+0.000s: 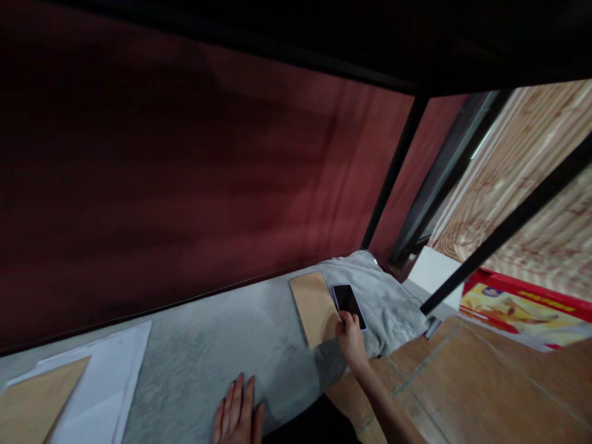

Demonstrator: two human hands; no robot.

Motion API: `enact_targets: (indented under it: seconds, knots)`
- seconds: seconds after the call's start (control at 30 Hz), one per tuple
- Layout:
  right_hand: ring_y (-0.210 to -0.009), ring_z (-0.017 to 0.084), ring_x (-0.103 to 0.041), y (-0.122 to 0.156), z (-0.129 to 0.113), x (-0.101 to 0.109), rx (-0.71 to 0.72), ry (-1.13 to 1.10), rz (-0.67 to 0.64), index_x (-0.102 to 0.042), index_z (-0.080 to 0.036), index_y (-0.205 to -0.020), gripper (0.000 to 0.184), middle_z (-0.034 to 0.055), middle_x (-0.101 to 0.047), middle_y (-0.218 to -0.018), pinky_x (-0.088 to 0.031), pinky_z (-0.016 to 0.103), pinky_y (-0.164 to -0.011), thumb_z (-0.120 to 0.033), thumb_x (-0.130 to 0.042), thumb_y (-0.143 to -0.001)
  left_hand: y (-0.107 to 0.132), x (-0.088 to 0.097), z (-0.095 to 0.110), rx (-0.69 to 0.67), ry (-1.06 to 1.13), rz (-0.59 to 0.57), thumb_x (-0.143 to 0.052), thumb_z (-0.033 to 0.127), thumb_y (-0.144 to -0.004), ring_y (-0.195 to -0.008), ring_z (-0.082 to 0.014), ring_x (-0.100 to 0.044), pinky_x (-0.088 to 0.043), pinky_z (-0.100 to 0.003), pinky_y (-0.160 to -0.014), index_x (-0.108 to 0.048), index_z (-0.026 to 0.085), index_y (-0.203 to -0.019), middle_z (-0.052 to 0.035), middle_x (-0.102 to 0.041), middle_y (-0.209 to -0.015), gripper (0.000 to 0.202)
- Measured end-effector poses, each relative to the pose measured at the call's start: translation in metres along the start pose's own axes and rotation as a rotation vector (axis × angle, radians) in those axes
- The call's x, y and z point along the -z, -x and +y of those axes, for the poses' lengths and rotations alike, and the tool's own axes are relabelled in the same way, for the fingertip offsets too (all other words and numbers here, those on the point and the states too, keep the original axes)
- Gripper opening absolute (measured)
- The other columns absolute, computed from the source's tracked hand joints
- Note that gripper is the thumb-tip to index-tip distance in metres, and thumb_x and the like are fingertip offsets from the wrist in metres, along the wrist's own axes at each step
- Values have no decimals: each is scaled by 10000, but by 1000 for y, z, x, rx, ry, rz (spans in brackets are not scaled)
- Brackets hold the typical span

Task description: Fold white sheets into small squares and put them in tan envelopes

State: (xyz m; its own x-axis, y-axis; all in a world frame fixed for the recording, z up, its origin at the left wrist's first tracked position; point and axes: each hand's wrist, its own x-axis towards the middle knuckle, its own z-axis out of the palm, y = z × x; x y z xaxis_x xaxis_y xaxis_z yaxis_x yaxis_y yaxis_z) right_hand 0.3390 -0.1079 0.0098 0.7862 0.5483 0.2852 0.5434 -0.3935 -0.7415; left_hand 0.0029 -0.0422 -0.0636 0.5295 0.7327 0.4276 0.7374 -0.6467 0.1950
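A smartphone with a dark screen and a pale purple rim lies face up on a grey cloth-covered surface. My right hand is at its near left edge, fingers curled in and closed on it; the fingertips are partly hidden. Just left of the phone lies a flat brown notebook or piece of card. My left hand rests palm down on the grey cloth, open and holding nothing, with its fingers stretched out.
White paper sheets and another brown piece lie at the left. Dark posts and a red panel enclose the surface. On the tiled floor are a white box and a red-and-yellow printed box.
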Motion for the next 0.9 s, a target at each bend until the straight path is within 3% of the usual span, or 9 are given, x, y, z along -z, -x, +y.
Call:
enact_targets:
  seconds: [0.1, 0.17, 0.27, 0.37, 0.47, 0.63, 0.8, 0.9]
  knots:
    - [-645, 139, -615, 5, -12, 8, 72, 245, -61, -625, -174, -1161, 289, 85, -593, -1037, -443, 230, -515, -270, -421, -980, 1, 0, -1, -7, -12, -26, -423, 351, -972, -1415, -270, -444, -379, -469, -1138, -388, 259, -1544, -66, -466, -1547, 580]
    - [-762, 189, -658, 9, -23, 10, 186, 440, -110, -602, -165, -1232, 324, 126, -611, -1098, -488, 266, -576, -252, -397, -997, 2, -1, 0, -16, -31, -23, -424, 347, -975, -1410, -271, -451, -395, -471, -1121, -317, 270, -1573, -65, -448, -1559, 612]
    - [-1138, 294, -613, 16, -36, 1, 447, 549, -194, -542, -171, -1362, 412, 187, -564, -1357, -525, 409, -886, -252, -475, -963, 1, 0, 2, -45, -66, 34, -429, 341, -979, -1392, -279, -474, -414, -477, -1094, -187, 268, -1607, -87, -429, -1570, 677]
    - [-1408, 355, -397, 27, -37, -17, 635, 546, -309, -413, -208, -1506, 645, 137, -356, -1600, -346, 535, -1124, -282, -572, -886, -2, 4, 4, -75, -85, 89, -436, 338, -981, -1364, -275, -505, -431, -463, -1071, -130, 269, -1614, -95, -446, -1559, 707]
    - [-1487, 331, -282, 34, -25, -34, 646, 536, -360, -275, -222, -1580, 750, 93, -275, -1644, -263, 549, -1175, -263, -538, -878, -4, 10, 6, -105, -75, 111, -430, 327, -984, -1352, -262, -517, -437, -439, -1063, -124, 265, -1616, -92, -464, -1547, 705]
    - [-1475, 274, -328, 29, -10, -49, 632, 474, -320, -131, -224, -1611, 730, 106, -325, -1622, -325, 500, -1160, -209, -424, -943, -4, 13, 10, -110, -52, 146, -418, 302, -987, -1350, -262, -519, -423, -442, -1077, -156, 253, -1613, -94, -483, -1533, 680]
    - [-1457, 288, -359, 16, -15, -62, 600, 452, -197, -132, -183, -1608, 705, 150, -346, -1604, -371, 489, -1129, -192, -390, -952, 4, 4, 6, -51, 76, 157, -469, 305, -969, -1362, -270, -512, -426, -455, -1098, -251, 304, -1591, -68, -485, -1534, 659]
    - [-1442, 330, -374, 0, -19, -66, 575, 482, -120, -207, -166, -1588, 662, 178, -390, -1572, -380, 539, -1102, -232, -398, -957, 3, 1, 6, 44, 258, 105, -512, 327, -949, -1359, -281, -517, -436, -477, -1111, -410, 328, -1526, -55, -506, -1517, 586]
